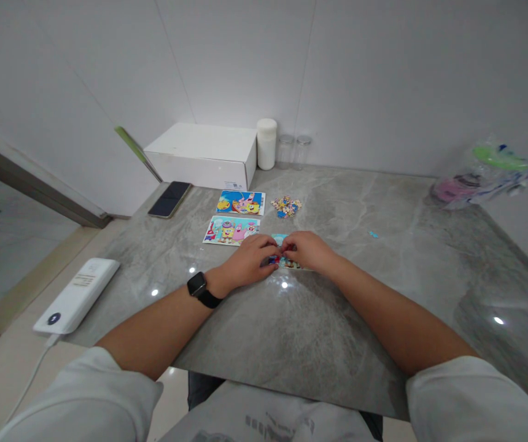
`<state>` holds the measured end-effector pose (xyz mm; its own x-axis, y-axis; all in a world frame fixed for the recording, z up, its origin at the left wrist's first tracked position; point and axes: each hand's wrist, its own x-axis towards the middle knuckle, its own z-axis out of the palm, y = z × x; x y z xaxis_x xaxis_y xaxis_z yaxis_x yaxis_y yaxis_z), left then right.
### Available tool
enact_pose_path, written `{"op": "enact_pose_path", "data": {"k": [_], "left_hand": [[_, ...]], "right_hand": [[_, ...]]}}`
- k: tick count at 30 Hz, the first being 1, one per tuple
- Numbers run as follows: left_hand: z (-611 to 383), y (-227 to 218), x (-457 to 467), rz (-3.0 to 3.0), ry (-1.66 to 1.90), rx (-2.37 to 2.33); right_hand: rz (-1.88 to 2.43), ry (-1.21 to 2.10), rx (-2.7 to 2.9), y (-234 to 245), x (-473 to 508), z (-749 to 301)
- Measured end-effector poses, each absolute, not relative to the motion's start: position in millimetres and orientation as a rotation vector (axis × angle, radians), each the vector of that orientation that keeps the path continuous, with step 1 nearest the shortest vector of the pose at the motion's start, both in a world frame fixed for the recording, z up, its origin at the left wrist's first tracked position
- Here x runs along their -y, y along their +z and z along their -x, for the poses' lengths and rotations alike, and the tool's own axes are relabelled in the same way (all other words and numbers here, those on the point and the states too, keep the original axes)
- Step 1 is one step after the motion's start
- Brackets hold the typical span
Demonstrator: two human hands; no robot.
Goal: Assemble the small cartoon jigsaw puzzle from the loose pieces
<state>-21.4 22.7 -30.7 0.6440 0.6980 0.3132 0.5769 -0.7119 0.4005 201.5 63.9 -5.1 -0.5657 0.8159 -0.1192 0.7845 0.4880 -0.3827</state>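
A colourful jigsaw puzzle lies flat on the table, partly covered by both hands. My left hand rests at its left side, fingers spread with the thumb apart from them. From the right, my right hand reaches over the puzzle with thumb and fingertips pinched together. Whatever sits in that pinch is hidden. Beyond the hands is a heap of small loose puzzle pieces. A cartoon picture card lies just past my left hand, with a second cartoon card behind it.
On the grey table, a lone blue piece lies to the right. A phone, white box, white bottle and two glass jars stand further back. A power bank lies left, a plastic bag right.
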Motion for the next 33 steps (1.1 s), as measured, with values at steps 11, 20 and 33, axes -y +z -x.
{"op": "enact_pose_path", "data": {"k": [11, 20, 33], "left_hand": [[22.7, -26.3, -20.5, -2.707, 0.587, -1.007], [20.0, -23.4, -17.0, -2.773, 0.52, -0.901], [18.2, -16.0, -12.0, -2.789, 0.445, -0.883]], "right_hand": [[1.533, 0.57, 2.436, 13.1, -71.3, -213.8], [1.545, 0.587, 2.621, 10.8, -71.4, -216.6], [1.547, 0.674, 2.728, 6.7, -65.8, -212.0]]}}
